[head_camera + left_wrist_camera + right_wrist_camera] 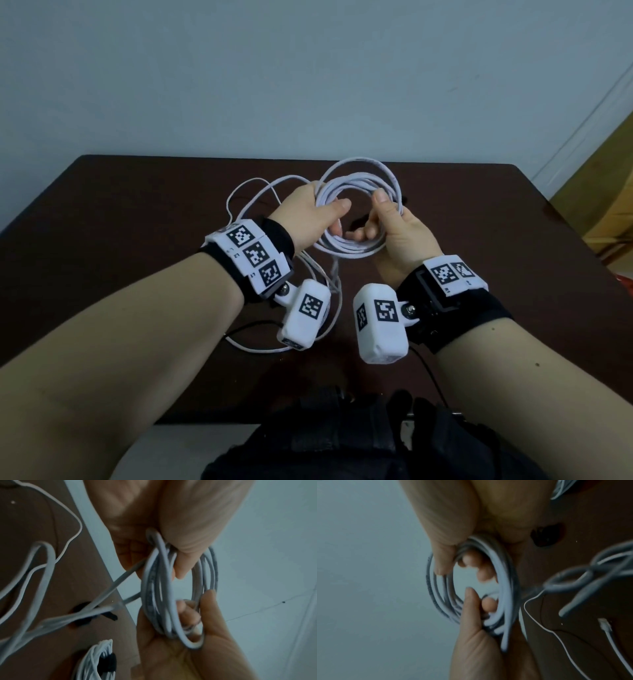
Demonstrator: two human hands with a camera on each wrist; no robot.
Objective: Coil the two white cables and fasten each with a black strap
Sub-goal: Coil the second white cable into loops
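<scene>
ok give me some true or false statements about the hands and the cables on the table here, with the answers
1. Both hands grip the same coil of white cable. True: the left hand and the right hand hold opposite sides.
2. The coil rests flat on the table. False: it is held up above it.
3. All the cable is wound up. False: loose cable trails onto the table.
4. A black strap lies on the table. True.
5. A second bundle with a black band lies on the table. True.
</scene>
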